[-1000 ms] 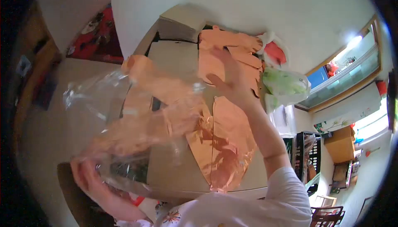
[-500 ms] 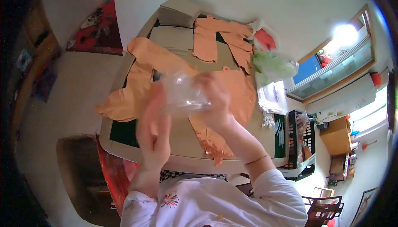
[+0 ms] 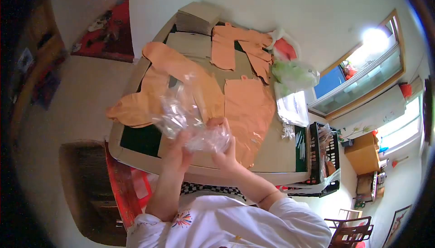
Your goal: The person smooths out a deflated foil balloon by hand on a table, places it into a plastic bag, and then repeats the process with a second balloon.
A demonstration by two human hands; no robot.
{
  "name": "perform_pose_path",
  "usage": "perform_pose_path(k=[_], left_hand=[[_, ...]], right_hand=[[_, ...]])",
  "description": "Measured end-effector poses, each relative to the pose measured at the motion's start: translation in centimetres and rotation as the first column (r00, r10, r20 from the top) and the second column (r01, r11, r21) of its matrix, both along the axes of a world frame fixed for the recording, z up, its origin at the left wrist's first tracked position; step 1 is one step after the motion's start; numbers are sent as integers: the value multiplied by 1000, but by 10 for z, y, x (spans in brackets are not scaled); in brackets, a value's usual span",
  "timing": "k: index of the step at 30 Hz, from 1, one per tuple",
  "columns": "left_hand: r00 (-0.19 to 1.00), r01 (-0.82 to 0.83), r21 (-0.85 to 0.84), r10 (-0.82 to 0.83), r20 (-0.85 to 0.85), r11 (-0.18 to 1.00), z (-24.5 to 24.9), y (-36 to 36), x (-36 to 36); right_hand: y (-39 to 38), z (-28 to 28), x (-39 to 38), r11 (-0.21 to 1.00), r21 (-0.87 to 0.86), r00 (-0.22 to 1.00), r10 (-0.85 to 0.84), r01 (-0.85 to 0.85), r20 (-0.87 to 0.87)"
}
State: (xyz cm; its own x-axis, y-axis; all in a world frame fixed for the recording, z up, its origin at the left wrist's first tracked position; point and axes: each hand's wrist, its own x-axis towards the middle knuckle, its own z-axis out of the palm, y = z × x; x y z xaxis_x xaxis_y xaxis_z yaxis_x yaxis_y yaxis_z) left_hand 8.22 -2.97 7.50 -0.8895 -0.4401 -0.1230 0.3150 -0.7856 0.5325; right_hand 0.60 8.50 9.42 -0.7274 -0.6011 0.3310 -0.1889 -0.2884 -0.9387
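Note:
Between my hands, near the table's front edge, a clear plastic bag (image 3: 181, 112) is spread out and crumpled, catching the light. My left hand (image 3: 179, 152) is closed on its lower left side, fingers partly hidden by the film. My right hand (image 3: 224, 146) grips the bag's right end, thumb and fingers bent round it. Beyond the bag lie flat, uninflated orange foil balloons: a large curved one (image 3: 174, 64) at left, a broad one (image 3: 247, 98) at right, and more flat orange pieces (image 3: 223, 51) at the back.
Stacked cardboard sheets (image 3: 195, 17) stand at the table's far left corner. Along the right side are a green-tinted plastic bag (image 3: 297, 76), a pile of clear-wrapped white packets (image 3: 292, 107) and thin white sticks (image 3: 300, 146). A black crate (image 3: 333, 146) adjoins the table's right edge.
Both hands have come down toward my body. The bag, earlier compact and blurred between them, is now spread out wider and more crumpled.

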Motion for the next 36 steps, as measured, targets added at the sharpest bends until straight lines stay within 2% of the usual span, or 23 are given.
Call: perform_pose_path(k=[3, 4, 5, 6, 7, 9, 11, 12, 14, 16, 18, 20, 22, 23, 24, 25, 26, 27, 29, 32, 34, 35, 36], left_hand=[[992, 116, -333, -126, -10, 936, 15, 6, 1], [969, 245, -383, -236, 72, 890, 15, 4, 1], [927, 376, -421, -341, 160, 826, 16, 0, 1], [866, 500, -443, -433, 251, 744, 16, -2, 2], [867, 497, -422, -445, 222, 758, 19, -1, 2], [864, 502, -369, -474, 168, 782, 23, 10, 7], [828, 493, -474, -561, -2, 729, 13, 24, 6], [793, 477, -529, -603, -85, 702, 10, 30, 3], [568, 695, -202, -700, -433, 690, 41, 43, 10], [414, 837, -3, -635, -652, 548, 48, 57, 12], [354, 900, 94, -586, -729, 427, 28, 69, 11], [296, 871, 69, -408, -864, 486, 11, 74, -1], [639, 598, -176, -598, -485, 782, 28, 51, 3], [757, 521, -350, -611, -232, 779, 36, 39, 5], [906, 238, -642, -405, -123, 729, 21, 33, -3], [995, 33, -863, -99, -19, 504, 6, 27, -12], [997, -71, -923, 66, -50, 379, -15, 28, -19], [968, -141, -961, 238, -83, 236, -36, 29, -25], [949, -4, -921, 293, 120, 389, -56, 24, -37], [920, 44, -999, 388, 52, 29, -67, 21, -34], [962, 128, -988, 230, 144, 82, -54, 24, -19], [971, 169, -980, 151, 183, 103, -43, 24, -11], [984, 176, -927, -42, 172, 330, -23, 25, -4]], right_hand=[[-1, 13, -2, 984, 165, 944, -122, 74, 306], [-1, 15, -8, 985, 168, 994, -47, 30, 100], [1, 20, -13, 955, 294, 994, 72, -45, -83], [2, 28, -17, 899, 428, 946, 211, -90, -245], [2, 36, -23, 825, 557, 852, 360, -101, -379], [3, 52, -42, 702, 548, 731, 646, -455, -220], [6, 60, -70, 531, 422, 461, 847, -735, -262], [4, 53, -73, 601, 144, 590, 799, -786, -117], [-5, 32, -69, 700, -387, 657, 707, -600, 260], [-24, 43, -31, 573, -602, 491, 811, -556, 318], [-29, 46, -22, 454, -675, 396, 883, -582, 253], [-18, 38, -37, 359, -596, 364, 924, -718, 118], [-6, 28, -45, 270, -502, 313, 950, -822, 0], [-6, 27, -44, 442, -313, 470, 883, -841, -16], [-8, 28, -41, 583, -103, 590, 805, -806, -60], [-17, 37, -29, 822, 229, 807, 562, -521, -180], [-24, 40, -19, 878, 471, 877, 290, -84, -382], [-31, 30, -15, 867, 497, 918, 183, 18, -353], [-47, 13, -21, 813, 541, 944, -28, 213, -329], [-50, 15, -16, 874, 408, 922, -104, 264, -374], [-49, 33, -21, 878, 338, 767, -49, 338, -639], [-41, 36, -29, 901, 382, 758, 101, 205, -645], [-33, 38, -37, 901, 430, 733, 250, 64, -633]])
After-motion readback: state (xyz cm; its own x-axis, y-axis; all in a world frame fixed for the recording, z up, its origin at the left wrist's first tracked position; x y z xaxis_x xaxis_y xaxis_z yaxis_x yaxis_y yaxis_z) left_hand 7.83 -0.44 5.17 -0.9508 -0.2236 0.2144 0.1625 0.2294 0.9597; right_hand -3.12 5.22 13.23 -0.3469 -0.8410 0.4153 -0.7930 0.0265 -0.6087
